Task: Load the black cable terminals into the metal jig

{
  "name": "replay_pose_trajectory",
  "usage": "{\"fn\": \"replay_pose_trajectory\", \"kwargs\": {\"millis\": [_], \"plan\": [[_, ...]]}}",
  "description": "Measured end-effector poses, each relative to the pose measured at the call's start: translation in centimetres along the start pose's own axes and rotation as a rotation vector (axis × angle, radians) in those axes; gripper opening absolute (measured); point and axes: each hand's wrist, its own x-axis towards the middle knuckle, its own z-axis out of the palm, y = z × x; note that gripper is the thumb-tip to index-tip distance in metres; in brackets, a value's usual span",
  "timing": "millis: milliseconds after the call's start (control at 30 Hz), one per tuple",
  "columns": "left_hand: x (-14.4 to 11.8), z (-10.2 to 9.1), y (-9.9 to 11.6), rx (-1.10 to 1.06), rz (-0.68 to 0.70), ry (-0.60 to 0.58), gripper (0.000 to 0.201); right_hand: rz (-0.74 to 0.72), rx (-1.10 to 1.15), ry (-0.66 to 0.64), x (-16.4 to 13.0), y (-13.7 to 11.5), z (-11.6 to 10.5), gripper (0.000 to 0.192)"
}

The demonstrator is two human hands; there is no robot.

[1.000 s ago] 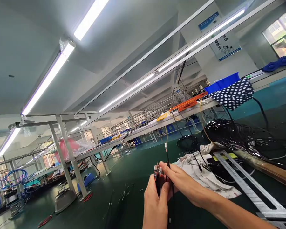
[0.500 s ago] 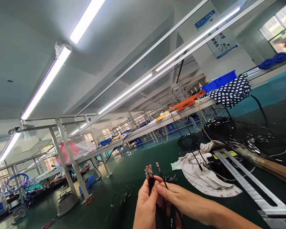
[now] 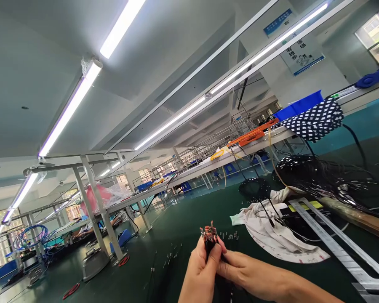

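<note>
A bundle of black cables [image 3: 210, 244] stands upright in my hands, its metal terminals [image 3: 209, 232] fanned at the top, coppery and orange. My left hand [image 3: 198, 271] is closed round the bundle, thumb across its front. Beside it, my right hand [image 3: 241, 269] is closed against the same cables, just below the terminals; its fingertips are partly hidden behind the left thumb. Just beyond the hands, small loose metal terminals [image 3: 230, 235] lie on the dark green tabletop [image 3: 183, 219]. More small terminals [image 3: 172, 254] are scattered to the left.
On the right lie a white cloth glove [image 3: 271, 235], a metal bracket [image 3: 334, 248], a brown roll [image 3: 360, 214] and coiled black cable [image 3: 297, 168]. A grey metal-footed tool [image 3: 95, 263] and red-handled tools [image 3: 71, 290] are at left. A raised shelf [image 3: 189, 179] runs across the back.
The single terminal-ended cable that stood apart near my right fingers is now in with the bundle. My hands have come closer together, and the view has shifted slightly left.
</note>
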Motion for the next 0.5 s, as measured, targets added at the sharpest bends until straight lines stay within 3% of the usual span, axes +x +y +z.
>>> {"fn": "replay_pose_trajectory", "kwargs": {"millis": [100,200,300,433,500], "plan": [[-0.4,0.3,1.2,0.251,0.113,0.099,0.033,-0.142,0.035,-0.029,0.0,-0.8,0.3,0.049],[-0.5,0.6,3.1,0.349,0.114,-0.04,0.036,-0.16,0.214,-0.096,0.2,-1.6,1.1,0.043],[-0.2,0.9,5.2,0.449,0.102,-0.207,0.028,-0.15,0.367,0.017,0.4,-1.7,1.9,0.034],[0.3,1.2,6.9,0.553,0.136,-0.268,0.023,-0.176,0.471,0.167,0.4,-0.9,2.8,0.028],[0.4,1.2,6.9,0.521,0.119,-0.294,0.023,-0.119,0.473,0.209,0.4,-0.4,3.0,0.03]]}}
